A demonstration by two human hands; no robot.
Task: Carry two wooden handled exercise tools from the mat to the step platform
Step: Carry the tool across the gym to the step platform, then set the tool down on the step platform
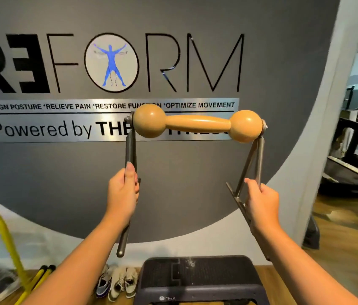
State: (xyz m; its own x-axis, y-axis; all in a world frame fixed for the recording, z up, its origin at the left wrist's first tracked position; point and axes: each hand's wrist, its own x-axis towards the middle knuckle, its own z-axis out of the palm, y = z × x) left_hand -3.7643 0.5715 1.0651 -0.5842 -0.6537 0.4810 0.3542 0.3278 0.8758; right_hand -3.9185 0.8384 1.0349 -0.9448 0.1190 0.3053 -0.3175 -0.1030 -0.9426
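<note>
I hold one exercise tool up at chest height in front of the grey wall. Its wooden handle (198,126) is a tan bar with a ball at each end, lying level. Grey metal legs hang down from both ends. My left hand (123,195) is shut around the left metal leg, thumb up along it. My right hand (261,204) grips the right metal legs near their flat foot. The dark grey step platform (200,280) stands on the floor directly below the tool, against the wall. No second tool and no mat are in view.
Pairs of shoes (117,282) lie left of the platform. A yellow frame (0,236) and yellow-black sticks (41,276) are at the lower left. To the right, a doorway shows a treadmill (354,172) and a person beyond.
</note>
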